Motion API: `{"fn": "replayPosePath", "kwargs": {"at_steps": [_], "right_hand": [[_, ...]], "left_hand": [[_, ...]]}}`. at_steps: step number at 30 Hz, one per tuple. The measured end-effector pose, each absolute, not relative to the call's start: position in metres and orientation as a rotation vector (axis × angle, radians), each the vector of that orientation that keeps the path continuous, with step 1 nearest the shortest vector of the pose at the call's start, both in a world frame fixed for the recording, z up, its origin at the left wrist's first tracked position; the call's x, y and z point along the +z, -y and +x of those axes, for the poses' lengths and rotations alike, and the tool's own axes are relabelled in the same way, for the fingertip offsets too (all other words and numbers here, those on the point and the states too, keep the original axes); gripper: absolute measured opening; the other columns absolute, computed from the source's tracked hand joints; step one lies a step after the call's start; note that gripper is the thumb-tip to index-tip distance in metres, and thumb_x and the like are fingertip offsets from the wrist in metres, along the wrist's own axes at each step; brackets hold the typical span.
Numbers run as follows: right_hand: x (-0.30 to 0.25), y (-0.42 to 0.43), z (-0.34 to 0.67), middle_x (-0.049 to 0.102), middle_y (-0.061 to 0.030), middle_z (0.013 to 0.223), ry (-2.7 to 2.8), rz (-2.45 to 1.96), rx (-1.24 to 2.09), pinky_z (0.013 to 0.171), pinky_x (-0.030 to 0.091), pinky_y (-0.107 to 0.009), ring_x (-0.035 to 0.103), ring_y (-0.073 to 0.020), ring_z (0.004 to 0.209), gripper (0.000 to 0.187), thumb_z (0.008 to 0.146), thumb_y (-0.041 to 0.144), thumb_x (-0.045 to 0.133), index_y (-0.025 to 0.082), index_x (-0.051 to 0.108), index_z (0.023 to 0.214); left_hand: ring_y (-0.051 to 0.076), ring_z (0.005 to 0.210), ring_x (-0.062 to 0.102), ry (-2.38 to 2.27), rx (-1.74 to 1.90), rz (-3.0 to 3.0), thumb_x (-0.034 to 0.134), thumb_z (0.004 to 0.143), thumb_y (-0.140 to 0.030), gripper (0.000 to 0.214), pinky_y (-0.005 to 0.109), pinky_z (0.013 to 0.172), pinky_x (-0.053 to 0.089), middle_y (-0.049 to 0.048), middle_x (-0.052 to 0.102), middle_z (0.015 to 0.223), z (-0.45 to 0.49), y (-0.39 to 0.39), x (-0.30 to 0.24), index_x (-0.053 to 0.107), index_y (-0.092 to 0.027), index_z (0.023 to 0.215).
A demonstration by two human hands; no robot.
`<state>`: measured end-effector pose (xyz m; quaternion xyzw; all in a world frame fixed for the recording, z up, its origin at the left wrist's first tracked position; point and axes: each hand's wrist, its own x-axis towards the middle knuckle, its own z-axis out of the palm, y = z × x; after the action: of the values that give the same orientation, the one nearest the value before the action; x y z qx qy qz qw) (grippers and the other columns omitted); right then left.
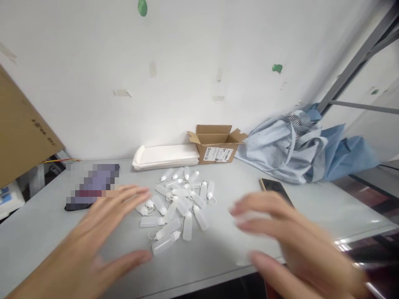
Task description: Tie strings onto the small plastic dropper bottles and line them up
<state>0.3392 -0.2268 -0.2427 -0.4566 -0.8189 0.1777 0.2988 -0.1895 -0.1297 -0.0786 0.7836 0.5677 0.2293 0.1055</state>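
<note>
Several small translucent plastic squeeze bottles with white caps lie in a loose pile on the grey table. Just left of the pile is my left hand, fingers apart and thumb stretched out, holding nothing. Its fingertips come close to the nearest bottles and hide part of that side. On the other side, apart from the pile, my right hand hovers with its fingers spread and nothing in them. It is slightly blurred.
Behind the bottles lie a stack of white envelopes and an open cardboard box. A phone rests near my right hand. Blue cloth bags fill the back right. A pixelated dark object lies left; a large carton stands beyond.
</note>
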Motion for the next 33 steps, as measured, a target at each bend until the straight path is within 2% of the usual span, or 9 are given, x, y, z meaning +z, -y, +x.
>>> {"fn": "replayPosePath", "kwargs": {"at_steps": [3,5,8,11,15,18,25,30,33], "right_hand": [[-0.111,0.12,0.27,0.026,-0.0089,0.154,2.281,-1.299,0.577,0.11,0.033,-0.058,0.021,-0.0374,0.143,0.092,0.071,0.055,0.07,0.036,0.026,0.149],[-0.054,0.077,0.23,0.014,-0.0152,0.157,2.352,-1.36,0.67,0.112,0.023,-0.064,0.006,-0.0411,0.145,0.113,0.061,0.067,0.071,0.027,0.018,0.152],[-0.034,0.06,0.2,0.002,-0.0241,0.157,2.427,-1.489,0.778,0.112,0.011,-0.066,-0.007,-0.0434,0.144,0.133,0.049,0.077,0.071,0.017,0.012,0.153],[-0.051,0.063,0.196,-0.008,-0.0273,0.156,2.396,-1.525,0.777,0.114,0.008,-0.062,-0.013,-0.0423,0.143,0.144,0.042,0.077,0.072,0.011,0.006,0.152],[-0.066,0.061,0.201,-0.01,-0.0264,0.156,2.315,-1.477,0.775,0.113,0.011,-0.062,-0.01,-0.041,0.144,0.148,0.039,0.073,0.077,0.015,0.002,0.152],[-0.071,0.054,0.209,-0.005,-0.0268,0.155,2.252,-1.445,0.701,0.114,0.012,-0.061,-0.008,-0.0402,0.145,0.148,0.039,0.072,0.078,0.016,0.0,0.151],[-0.085,0.02,0.252,0.009,-0.027,0.152,2.093,-1.47,0.496,0.112,0.019,-0.059,0.006,-0.0406,0.144,0.133,0.05,0.068,0.077,0.016,0.005,0.148],[-0.083,0.008,0.277,0.009,-0.025,0.152,2.035,-1.537,0.455,0.112,0.019,-0.059,0.006,-0.04,0.144,0.125,0.055,0.069,0.074,0.018,0.006,0.147],[-0.081,0.01,0.28,0.008,-0.0249,0.152,2.021,-1.584,0.486,0.113,0.02,-0.057,0.006,-0.0393,0.144,0.127,0.053,0.07,0.074,0.017,0.006,0.147]], "left_hand": [[0.044,0.143,0.013,-1.739,0.419,2.365,0.082,0.042,-0.057,0.138,0.06,0.112,0.028,-0.0032,0.007,0.16,-0.157,0.092,-0.06,-0.004,-0.041,0.149],[0.045,0.142,0.007,-1.738,0.299,2.34,0.082,0.039,-0.059,0.146,0.062,0.11,0.027,0.0043,-0.003,0.16,-0.147,0.08,-0.063,-0.011,-0.036,0.149],[0.044,0.143,0.004,-1.712,0.265,2.304,0.08,0.045,-0.062,0.143,0.062,0.11,0.026,0.0094,-0.006,0.16,-0.141,0.073,-0.072,-0.015,-0.034,0.149],[0.045,0.142,0.001,-1.58,0.272,2.311,0.078,0.048,-0.064,0.14,0.063,0.11,0.024,0.0113,-0.007,0.16,-0.124,0.065,-0.07,-0.012,-0.035,0.15],[0.047,0.142,-0.005,-1.439,0.275,2.292,0.074,0.052,-0.071,0.135,0.067,0.11,0.018,0.0169,-0.005,0.16,-0.076,0.045,-0.056,-0.004,-0.026,0.153],[0.044,0.142,-0.01,-1.381,0.296,2.321,0.067,0.054,-0.078,0.132,0.064,0.113,0.014,0.0184,-0.005,0.159,-0.035,0.03,-0.052,0.004,-0.019,0.154],[0.043,0.144,-0.006,-1.246,0.483,2.31,0.062,0.067,-0.073,0.111,0.064,0.111,0.019,0.0174,0.007,0.159,0.031,0.004,-0.066,0.014,-0.02,0.152],[0.038,0.145,0.007,-1.19,0.622,2.413,0.055,0.078,-0.067,0.091,0.057,0.113,0.021,0.0133,0.021,0.157,0.032,0.0,-0.061,0.021,-0.023,0.15],[0.034,0.14,0.025,-1.459,0.811,2.385,0.047,0.086,-0.059,0.068,0.055,0.112,0.024,0.0148,0.038,0.147,0.009,-0.007,-0.058,0.035,-0.019,0.141]]}}
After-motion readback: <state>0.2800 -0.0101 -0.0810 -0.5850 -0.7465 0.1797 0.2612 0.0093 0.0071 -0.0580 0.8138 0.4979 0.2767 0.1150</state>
